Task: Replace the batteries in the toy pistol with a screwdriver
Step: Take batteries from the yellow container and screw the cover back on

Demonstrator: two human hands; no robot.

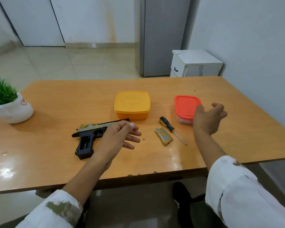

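The toy pistol (89,135) lies on its side on the wooden table (56,102), black with a gold slide, its grip compartment uncovered. My left hand (120,137) hovers over its right part with relaxed fingers, holding nothing. The gold grip cover (164,136) lies loose to the right, beside the black-and-yellow screwdriver (171,129). A tiny dark speck, perhaps a screw (144,139), sits by my left fingertips. My right hand (207,119) is open in the air in front of the red-lidded box (185,106).
A yellow lidded box (132,104) stands behind the pistol. A white pot with a green plant (10,106) sits at the table's left edge. A white cabinet (194,63) and a grey fridge stand beyond the table.
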